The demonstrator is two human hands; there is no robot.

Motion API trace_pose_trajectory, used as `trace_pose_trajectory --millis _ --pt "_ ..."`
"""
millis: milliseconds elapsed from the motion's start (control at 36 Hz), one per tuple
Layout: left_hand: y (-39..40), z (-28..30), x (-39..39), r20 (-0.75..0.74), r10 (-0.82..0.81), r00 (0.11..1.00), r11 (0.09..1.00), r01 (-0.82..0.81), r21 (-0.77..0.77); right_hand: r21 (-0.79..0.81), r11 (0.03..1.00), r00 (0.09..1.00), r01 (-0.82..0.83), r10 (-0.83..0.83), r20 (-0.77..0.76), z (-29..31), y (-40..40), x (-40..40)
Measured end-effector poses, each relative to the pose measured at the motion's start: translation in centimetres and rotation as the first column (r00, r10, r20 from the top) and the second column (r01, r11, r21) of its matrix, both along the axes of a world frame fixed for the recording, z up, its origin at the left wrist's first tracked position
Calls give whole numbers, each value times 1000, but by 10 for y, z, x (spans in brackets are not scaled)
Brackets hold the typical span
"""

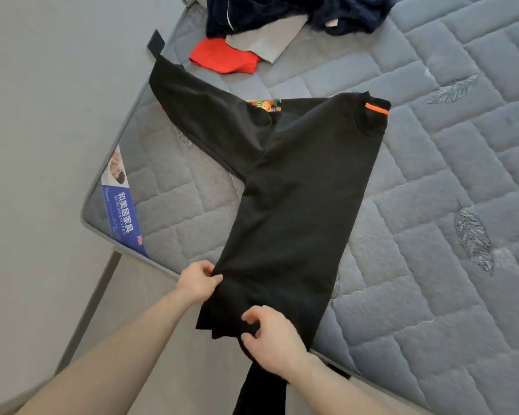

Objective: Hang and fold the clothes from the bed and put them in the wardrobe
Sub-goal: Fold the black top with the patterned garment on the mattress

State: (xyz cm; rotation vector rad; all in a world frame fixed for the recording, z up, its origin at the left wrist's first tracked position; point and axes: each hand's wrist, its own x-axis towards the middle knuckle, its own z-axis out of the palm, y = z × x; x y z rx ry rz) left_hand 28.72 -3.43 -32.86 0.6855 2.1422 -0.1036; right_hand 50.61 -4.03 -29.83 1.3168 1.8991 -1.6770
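Black sweatshirt (pixel 297 190), spread on the bed (pixel 432 175), is pinched at its hem by the left hand (pixel 197 283) and right hand (pixel 271 339), seemingly to be squared for folding

A bedroom: quilted grey mattress (pixel 432 145) (bare, labelled) strewn with clothes (pixel 282 13).

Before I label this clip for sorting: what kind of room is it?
Likely a bedroom: a bare quilted mattress, a black sweatshirt spread on it, and a clothes pile at its far end.
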Motion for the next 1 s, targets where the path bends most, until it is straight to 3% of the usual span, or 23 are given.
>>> trace_pose_trajectory --millis 83,194,361,500,583,694,861,944,1000 --pt "-17 -15 4 -87 55 995 998 -54 14 1 975 965 223 -221 141 -12 9 26" --pt "-41 -29 11 -24 261 965 965 -261 -1 23 898 856 439 -426 292 -28 21 69" --pt "-58 -29 22 135 298 945 955 -295 -44 -122 883 823 454 -362 438 -44 14 105" --pt "-50 -18 29 229 193 954 981 -187 -51 -299 800 830 520 -392 396 -48 1 98" --pt "-40 -7 32 315 252 915 968 -242 -71 -337 785 838 520 -392 380 -57 -4 95" --pt "-31 1 31 355 283 891 959 -273 -80 -324 740 802 590 -489 343 -44 8 91" --pt "-19 13 61 468 264 844 962 -266 -62 -206 589 622 781 -759 189 -8 46 98" --pt "-20 4 80 489 238 839 971 -207 -117 -136 620 635 773 -757 156 1 53 110" --pt "-23 -6 85 443 152 883 983 -87 -163 -99 673 676 733 -707 206 0 47 117"
